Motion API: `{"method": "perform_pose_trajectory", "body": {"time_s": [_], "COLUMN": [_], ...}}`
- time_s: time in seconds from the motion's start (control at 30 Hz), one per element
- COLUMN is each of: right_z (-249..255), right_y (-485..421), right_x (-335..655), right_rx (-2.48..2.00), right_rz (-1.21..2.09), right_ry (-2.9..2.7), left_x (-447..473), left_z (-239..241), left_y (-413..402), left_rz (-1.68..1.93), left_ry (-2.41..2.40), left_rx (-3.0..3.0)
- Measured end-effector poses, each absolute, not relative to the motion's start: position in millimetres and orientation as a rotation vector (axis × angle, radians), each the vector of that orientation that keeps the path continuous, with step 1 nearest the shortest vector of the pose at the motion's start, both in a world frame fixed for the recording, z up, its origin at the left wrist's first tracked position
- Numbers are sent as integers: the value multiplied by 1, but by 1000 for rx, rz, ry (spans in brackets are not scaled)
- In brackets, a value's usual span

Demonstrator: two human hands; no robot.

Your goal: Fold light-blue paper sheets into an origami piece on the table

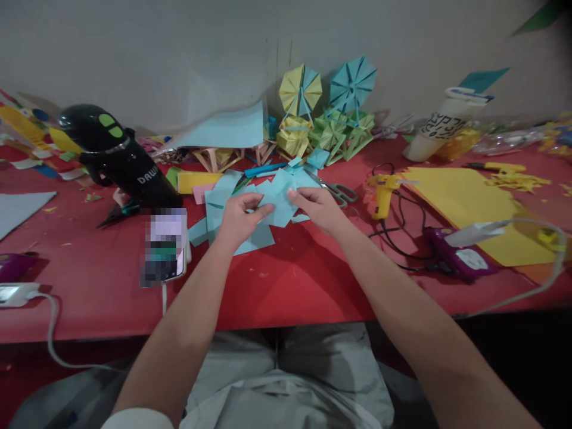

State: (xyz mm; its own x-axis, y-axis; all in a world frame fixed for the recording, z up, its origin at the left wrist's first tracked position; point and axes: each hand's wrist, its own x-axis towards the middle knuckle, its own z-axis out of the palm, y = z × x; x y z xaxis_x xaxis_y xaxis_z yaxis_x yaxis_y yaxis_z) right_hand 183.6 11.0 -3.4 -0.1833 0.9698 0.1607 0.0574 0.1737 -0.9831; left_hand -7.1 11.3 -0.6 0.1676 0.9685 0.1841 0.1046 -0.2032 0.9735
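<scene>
A light blue sheet of paper with folded edges is held up between my two hands, over the middle of the red table. My left hand has its thumb and curled fingers at the paper's left edge. On the other side, my right hand pinches the right edge, thumb in front. More light blue paper pieces lie beneath and around my hands, partly hidden. Grey-handled scissors rest just beyond my right hand, their blades partly covered.
Left stand a black bottle and a phone. Folded paper models line the wall. On the right are a yellow glue gun with a looping cord, yellow paper, a purple power strip and a cup.
</scene>
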Motion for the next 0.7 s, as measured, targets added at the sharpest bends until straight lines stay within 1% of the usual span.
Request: {"method": "perform_pose_trajectory", "body": {"time_s": [0.13,0.23,0.5,0.7], "right_z": [-2,0,3,0], "right_y": [12,12,5,1], "right_x": [179,176,176,171], "right_rx": [-957,-1003,-1031,-1105], "right_rz": [1183,1134,822,560], "right_ry": [-1386,-1369,-1745,-1916], "left_x": [-6,-4,-4,-2], "left_z": [2,3,-7,-10], "left_y": [9,8,15,15], "left_rz": [1151,1130,1197,1181], "left_ry": [1069,1092,1117,1082], "left_rx": [1538,1512,1507,1237]}}
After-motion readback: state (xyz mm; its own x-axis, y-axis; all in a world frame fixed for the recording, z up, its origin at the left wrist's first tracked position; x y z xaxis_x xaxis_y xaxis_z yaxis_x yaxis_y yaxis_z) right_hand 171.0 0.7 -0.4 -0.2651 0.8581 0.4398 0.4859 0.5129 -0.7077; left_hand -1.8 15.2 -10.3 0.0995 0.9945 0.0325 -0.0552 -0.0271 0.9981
